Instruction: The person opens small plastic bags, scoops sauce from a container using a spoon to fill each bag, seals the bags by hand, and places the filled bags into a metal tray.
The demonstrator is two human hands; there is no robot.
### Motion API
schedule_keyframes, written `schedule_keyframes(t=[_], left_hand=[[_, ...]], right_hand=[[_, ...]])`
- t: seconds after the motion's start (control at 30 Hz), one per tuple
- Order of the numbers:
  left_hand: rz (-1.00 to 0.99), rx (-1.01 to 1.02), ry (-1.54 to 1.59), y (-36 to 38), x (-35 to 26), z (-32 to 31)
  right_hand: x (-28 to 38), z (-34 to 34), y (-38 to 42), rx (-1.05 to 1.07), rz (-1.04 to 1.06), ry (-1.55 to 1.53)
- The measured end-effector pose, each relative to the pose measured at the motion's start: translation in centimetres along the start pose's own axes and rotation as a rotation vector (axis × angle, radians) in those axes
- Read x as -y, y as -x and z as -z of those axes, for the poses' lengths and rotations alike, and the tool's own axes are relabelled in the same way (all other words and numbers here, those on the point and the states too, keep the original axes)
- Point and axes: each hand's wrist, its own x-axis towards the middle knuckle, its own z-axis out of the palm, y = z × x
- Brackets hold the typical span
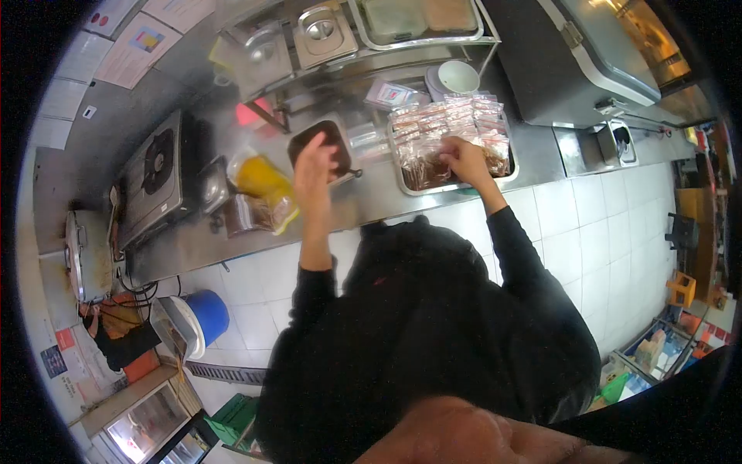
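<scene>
My left hand [315, 170] is raised in front of a square metal container [336, 143] with dark contents. Its fingers are slightly blurred and stretched out, with nothing visible in them. My right hand [467, 161] is over a metal tray [515, 166] packed with rows of small clear plastic bags [433, 127] with brown contents. Its fingers are pinched on the top of one bag near the front of the tray. To the left of my left hand lie a bag of yellow contents [263, 176] and a larger bag of brown contents [246, 215].
A gas burner [158, 158] stands on the steel counter [185, 251] at the left. Lidded steel pans [321, 31] sit on the raised shelf. White bowls [458, 77] stand behind the tray. A blue bucket [207, 317] is on the tiled floor behind, at the left.
</scene>
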Motion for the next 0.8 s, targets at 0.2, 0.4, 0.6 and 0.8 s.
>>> schedule_keyframes(t=[0.2,0.4,0.6,0.8], left_hand=[[0.092,-0.238,0.030,0.6,2.0,7.2],[0.095,-0.211,0.124,-0.8,2.0,11.0],[0.160,-0.265,0.189,-1.6,1.6,13.6],[0.172,-0.117,0.277,-3.6,5.1,14.4]], right_hand=[[7.1,-8.3,-4.3,-0.233,0.435,0.190],[6.5,-17.8,-9.4,0.033,0.437,0.724],[7.0,-17.4,-9.1,0.028,0.422,0.752],[7.3,-18.4,-9.5,0.075,0.361,0.815]])
